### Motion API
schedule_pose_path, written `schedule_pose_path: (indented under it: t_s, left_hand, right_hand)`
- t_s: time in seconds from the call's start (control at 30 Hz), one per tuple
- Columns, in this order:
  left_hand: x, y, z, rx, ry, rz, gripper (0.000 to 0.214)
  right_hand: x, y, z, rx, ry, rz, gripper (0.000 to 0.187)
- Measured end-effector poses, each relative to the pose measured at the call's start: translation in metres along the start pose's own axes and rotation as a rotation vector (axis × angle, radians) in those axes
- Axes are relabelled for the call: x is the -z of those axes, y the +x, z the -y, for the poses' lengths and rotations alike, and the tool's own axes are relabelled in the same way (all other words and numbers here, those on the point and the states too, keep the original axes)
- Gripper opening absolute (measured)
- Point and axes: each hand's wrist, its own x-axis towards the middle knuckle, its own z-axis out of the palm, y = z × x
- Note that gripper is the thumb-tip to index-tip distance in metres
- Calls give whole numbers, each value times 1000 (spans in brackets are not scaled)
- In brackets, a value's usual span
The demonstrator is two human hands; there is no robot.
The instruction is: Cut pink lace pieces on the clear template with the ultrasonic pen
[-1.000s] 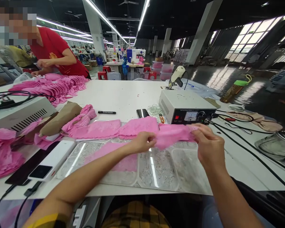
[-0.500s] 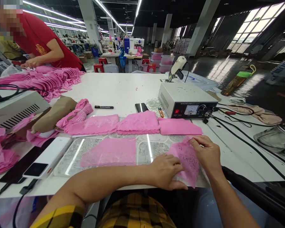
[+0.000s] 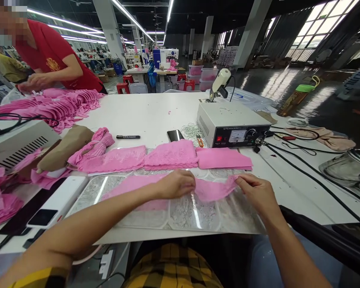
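Note:
A strip of pink lace fabric [image 3: 211, 190] is stretched between my two hands, sagging slightly over a clear patterned mat [image 3: 195, 218]. My left hand [image 3: 180, 184] pinches its left end; the fingertips are a little blurred. At the right end, my right hand [image 3: 253, 188] grips the fabric between thumb and fingers. Another pink panel [image 3: 132, 185] lies flat on the mat, partly covered by my left forearm. Just beyond my hands sit a stack of pink lace pieces [image 3: 171, 155], a plain pink stack [image 3: 225, 159] and a longer lace stack [image 3: 117, 158].
A control box [image 3: 234, 124] with cables stands at the back right, near orange snips [image 3: 199, 141] and a phone [image 3: 175, 136]. A marker [image 3: 128, 137] lies further left. On the left are a white power bank [image 3: 58, 202] and pink bundles. A co-worker in a red shirt [image 3: 57, 56] leans over pink pieces.
My left hand has moved up and left from the mat's near edge and now holds the lace piece's other end. The piece, crumpled before, is drawn out sideways. My right hand stays nearly in place.

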Motion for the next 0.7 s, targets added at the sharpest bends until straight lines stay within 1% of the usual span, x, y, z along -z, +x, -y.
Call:
schedule_pose_path:
  t_s: [0.07, 0.13, 0.17, 0.23, 0.33, 0.37, 0.43, 0.5, 0.53, 0.57, 0.63, 0.7]
  left_hand:
    - [19, 0, 10, 40, -12, -68, 20]
    - [31, -4, 15, 52, -23, -114, 20]
    - [35, -8, 15, 46, -33, -110, 19]
    - [35, -19, 11, 11, -63, -33, 17]
    - [23, -34, 0, -65, -102, 122, 15]
    - [16, -37, -3, -78, -104, 141, 14]
    - [2, -38, -10, -75, -90, 118, 14]
    - [-11, -36, -13, -69, -40, 84, 21]
    - [-16, -34, -14, -76, -3, 84, 26]
    - [-20, -32, -14, -88, 34, 100, 30]
    - [-23, -29, -11, -107, 93, 162, 32]
    - [-20, -27, -6, -100, 121, 226, 31]
  right_hand:
    - [-3, 3, 6, -19, 28, -30, 27]
    - [-1, 2, 11, -33, 41, -68, 29]
    - [2, -1, 11, -36, 18, -73, 30]
    - [11, -12, 9, -25, -109, -34, 30]
    - [26, -33, -2, 28, -370, 113, 32]
    - [29, -38, -5, 41, -431, 134, 32]
    - [33, -44, -6, 75, -519, 102, 34]
    - [31, -45, -4, 140, -563, 49, 37]
    - [29, -44, -2, 182, -569, 54, 38]
    - [26, -42, -2, 223, -575, 86, 38]
    - [20, -40, -6, 282, -637, 189, 33]
    - [19, -41, -15, 297, -779, 261, 24]
